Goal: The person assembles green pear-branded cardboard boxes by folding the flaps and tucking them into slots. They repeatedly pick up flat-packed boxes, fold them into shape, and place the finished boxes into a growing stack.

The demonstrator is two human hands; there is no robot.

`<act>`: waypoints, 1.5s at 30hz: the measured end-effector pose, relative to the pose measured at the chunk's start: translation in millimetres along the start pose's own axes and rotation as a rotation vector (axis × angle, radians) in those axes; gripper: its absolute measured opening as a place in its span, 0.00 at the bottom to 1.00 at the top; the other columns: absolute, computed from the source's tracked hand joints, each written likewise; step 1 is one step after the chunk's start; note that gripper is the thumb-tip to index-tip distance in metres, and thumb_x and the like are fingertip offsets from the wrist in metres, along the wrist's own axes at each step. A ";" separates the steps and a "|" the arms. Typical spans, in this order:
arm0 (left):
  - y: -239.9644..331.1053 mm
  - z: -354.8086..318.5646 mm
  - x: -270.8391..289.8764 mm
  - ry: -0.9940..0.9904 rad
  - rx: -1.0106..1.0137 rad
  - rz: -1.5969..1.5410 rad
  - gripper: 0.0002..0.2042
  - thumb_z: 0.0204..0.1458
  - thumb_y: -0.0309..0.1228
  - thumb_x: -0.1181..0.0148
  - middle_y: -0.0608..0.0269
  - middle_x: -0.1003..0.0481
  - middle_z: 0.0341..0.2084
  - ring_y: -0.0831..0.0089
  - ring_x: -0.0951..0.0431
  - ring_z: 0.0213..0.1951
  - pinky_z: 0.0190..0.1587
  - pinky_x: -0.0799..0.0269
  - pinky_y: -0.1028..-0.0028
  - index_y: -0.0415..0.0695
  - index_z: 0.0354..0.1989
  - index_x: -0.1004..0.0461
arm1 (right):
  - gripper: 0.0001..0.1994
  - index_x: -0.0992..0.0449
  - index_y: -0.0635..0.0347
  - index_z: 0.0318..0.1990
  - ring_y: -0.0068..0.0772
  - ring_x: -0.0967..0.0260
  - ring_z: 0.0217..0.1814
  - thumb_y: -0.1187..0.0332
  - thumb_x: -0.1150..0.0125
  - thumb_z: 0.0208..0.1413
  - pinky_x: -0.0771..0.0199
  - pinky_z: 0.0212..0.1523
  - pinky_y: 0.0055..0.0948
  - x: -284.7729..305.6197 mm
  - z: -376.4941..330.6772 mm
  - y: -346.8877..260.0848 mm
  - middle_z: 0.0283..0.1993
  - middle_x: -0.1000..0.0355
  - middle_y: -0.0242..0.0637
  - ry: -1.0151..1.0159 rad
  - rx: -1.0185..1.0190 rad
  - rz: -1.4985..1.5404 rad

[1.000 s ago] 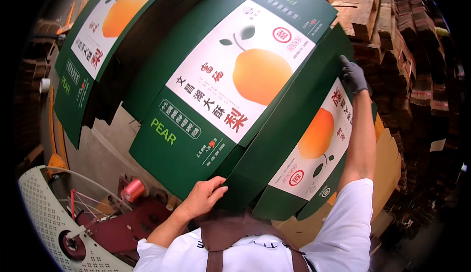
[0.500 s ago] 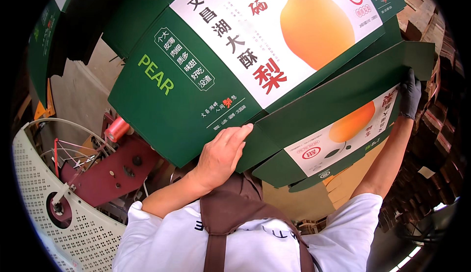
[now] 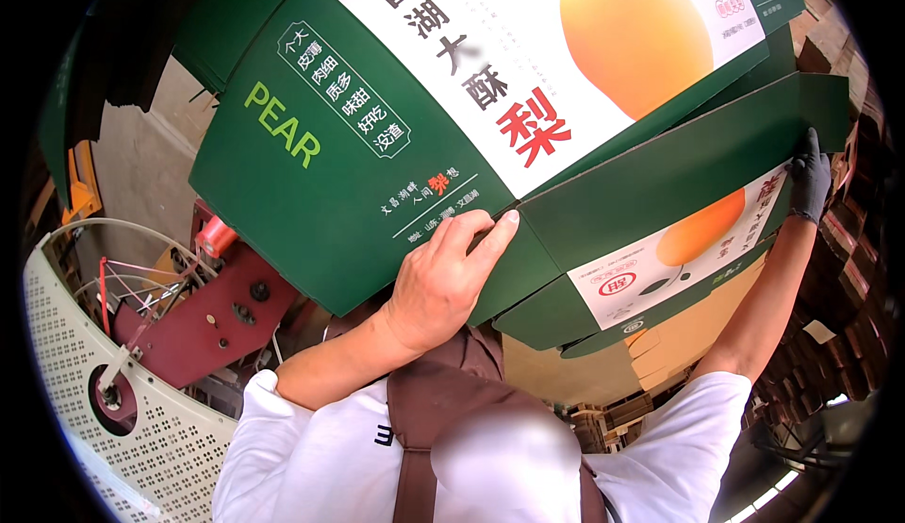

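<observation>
A big green cardboard carton (image 3: 339, 193) with a white panel and an orange-yellow pear picture fills the upper view, tilted. My bare left hand (image 3: 443, 282) grips it from below, fingertips on the seam where a green flap (image 3: 660, 179) folds out. My right hand (image 3: 809, 182), in a dark glove, holds the far right corner of that flap with the arm stretched out. Below the flap, another panel (image 3: 660, 264) with a pear print shows. My white shirt and brown apron lie at the bottom.
A dark red machine (image 3: 212, 320) with a red spool (image 3: 215, 236) stands at lower left, behind a white perforated guard (image 3: 141, 429) and wire hoop. Stacks of brown cardboard (image 3: 853, 268) line the right edge. A yellow part (image 3: 80, 193) shows at far left.
The carton has come closer and higher and now fills the view. My left hand has slid up to the flap seam. My right arm reaches further right along the flap.
</observation>
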State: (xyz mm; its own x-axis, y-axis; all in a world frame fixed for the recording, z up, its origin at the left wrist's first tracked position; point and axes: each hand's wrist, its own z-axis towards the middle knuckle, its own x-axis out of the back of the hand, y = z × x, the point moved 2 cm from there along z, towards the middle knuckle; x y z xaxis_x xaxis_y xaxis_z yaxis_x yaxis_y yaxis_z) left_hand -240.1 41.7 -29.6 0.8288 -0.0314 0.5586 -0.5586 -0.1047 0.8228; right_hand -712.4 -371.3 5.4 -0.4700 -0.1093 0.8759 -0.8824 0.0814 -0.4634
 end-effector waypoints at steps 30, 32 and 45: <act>-4.2 10.0 -16.3 -0.059 0.009 0.023 0.29 0.41 0.14 0.38 0.58 0.30 0.37 0.65 0.25 0.36 0.31 0.24 0.70 0.38 0.57 0.26 | 0.31 0.31 0.53 0.67 0.23 0.34 0.37 0.84 0.53 0.54 0.30 0.38 0.19 -18.2 29.2 28.2 0.50 0.31 0.36 -0.120 0.201 -0.284; -4.9 11.0 -18.6 -0.059 0.012 0.025 0.29 0.40 0.14 0.38 0.58 0.30 0.38 0.65 0.25 0.36 0.31 0.24 0.70 0.38 0.57 0.26 | 0.31 0.31 0.52 0.67 0.23 0.34 0.37 0.84 0.53 0.54 0.30 0.38 0.19 -21.3 30.5 28.3 0.48 0.31 0.36 -0.110 0.217 -0.290; -1.4 11.6 -25.7 -0.136 0.049 0.054 0.24 0.48 0.19 0.38 0.57 0.31 0.38 0.62 0.25 0.34 0.33 0.25 0.67 0.40 0.57 0.26 | 0.18 0.27 0.65 0.39 0.21 0.36 0.16 0.58 0.30 0.56 0.36 0.15 0.23 -73.5 -2.7 -25.2 0.26 0.29 0.33 0.184 -0.201 0.333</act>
State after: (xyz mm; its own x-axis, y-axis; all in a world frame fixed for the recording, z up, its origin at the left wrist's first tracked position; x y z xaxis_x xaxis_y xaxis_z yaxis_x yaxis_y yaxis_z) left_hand -260.2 31.1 -46.3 0.7965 -0.1722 0.5795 -0.6026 -0.1477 0.7843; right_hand -655.6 -362.6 -46.9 -0.7008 0.1324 0.7010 -0.6532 0.2759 -0.7051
